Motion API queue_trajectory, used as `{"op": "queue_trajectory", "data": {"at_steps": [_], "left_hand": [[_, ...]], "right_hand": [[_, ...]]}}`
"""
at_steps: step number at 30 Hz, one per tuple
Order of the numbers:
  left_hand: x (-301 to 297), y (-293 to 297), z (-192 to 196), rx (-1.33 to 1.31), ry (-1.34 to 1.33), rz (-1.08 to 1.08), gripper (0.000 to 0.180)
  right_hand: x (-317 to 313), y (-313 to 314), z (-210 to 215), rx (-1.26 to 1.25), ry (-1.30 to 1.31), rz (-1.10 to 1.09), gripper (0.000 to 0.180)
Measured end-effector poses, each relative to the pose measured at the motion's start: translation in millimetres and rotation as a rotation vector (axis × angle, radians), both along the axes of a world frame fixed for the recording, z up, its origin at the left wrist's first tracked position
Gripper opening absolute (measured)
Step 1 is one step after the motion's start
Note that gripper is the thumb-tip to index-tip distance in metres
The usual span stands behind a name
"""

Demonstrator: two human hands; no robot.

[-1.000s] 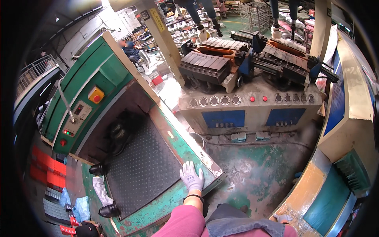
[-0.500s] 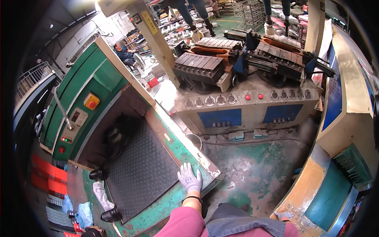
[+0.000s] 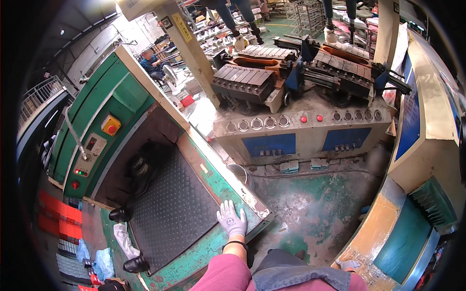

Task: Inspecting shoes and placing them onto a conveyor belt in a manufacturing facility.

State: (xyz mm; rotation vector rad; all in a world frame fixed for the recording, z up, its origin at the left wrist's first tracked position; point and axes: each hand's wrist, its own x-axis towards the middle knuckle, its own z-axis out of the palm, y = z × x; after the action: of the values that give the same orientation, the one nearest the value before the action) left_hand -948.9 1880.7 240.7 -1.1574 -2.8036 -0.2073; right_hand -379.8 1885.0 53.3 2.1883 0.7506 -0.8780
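Note:
My left hand (image 3: pixel 232 220), in a pale grey work glove, lies flat on the green metal rim (image 3: pixel 182 266) of a conveyor machine, fingers spread. Beside it runs a black studded conveyor belt (image 3: pixel 170 213). Low at the right, my right hand (image 3: pixel 347 265), also gloved, rests on the tape-covered tan edge (image 3: pixel 364 247) of another machine; its fingers look stretched out and it holds nothing visible. At the belt's left side are a black shoe-like piece (image 3: pixel 118 214) and another black one (image 3: pixel 136 264), with a pale grey cloth (image 3: pixel 125 241) between them.
Dark shoe-like shapes (image 3: pixel 141 167) sit in the shadowed machine opening. A control panel (image 3: pixel 91 153) and a yellow box with a red button (image 3: pixel 111 125) are on its green wall. Ahead stands a beige machine with metal clamps (image 3: pixel 245 82). A bin (image 3: pixel 239 173) stands between. A person (image 3: pixel 153 64) sits far back.

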Motion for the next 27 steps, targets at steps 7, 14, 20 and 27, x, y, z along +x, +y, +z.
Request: {"op": "queue_trajectory", "data": {"at_steps": [7, 14, 20, 27], "left_hand": [[4.8, 6.0, -2.8, 0.044, 0.021, -0.026, 0.066], [14.9, 1.6, -6.5, 0.078, 0.022, -0.022, 0.065], [-0.7, -12.6, 11.4, 0.247, 0.035, -0.061, 0.057], [43.0, -91.1, -10.6, 0.317, -0.265, -0.233, 0.058]], "right_hand": [[2.8, -2.3, 3.7, 0.031, -0.015, -0.027, 0.156], [25.0, 7.0, 2.7, -0.040, 0.141, 0.293, 0.145], [-8.6, -4.6, 48.8, -0.004, 0.029, 0.436, 0.130], [44.1, 6.5, 23.1, -0.273, 0.636, 1.347, 0.074]]}}
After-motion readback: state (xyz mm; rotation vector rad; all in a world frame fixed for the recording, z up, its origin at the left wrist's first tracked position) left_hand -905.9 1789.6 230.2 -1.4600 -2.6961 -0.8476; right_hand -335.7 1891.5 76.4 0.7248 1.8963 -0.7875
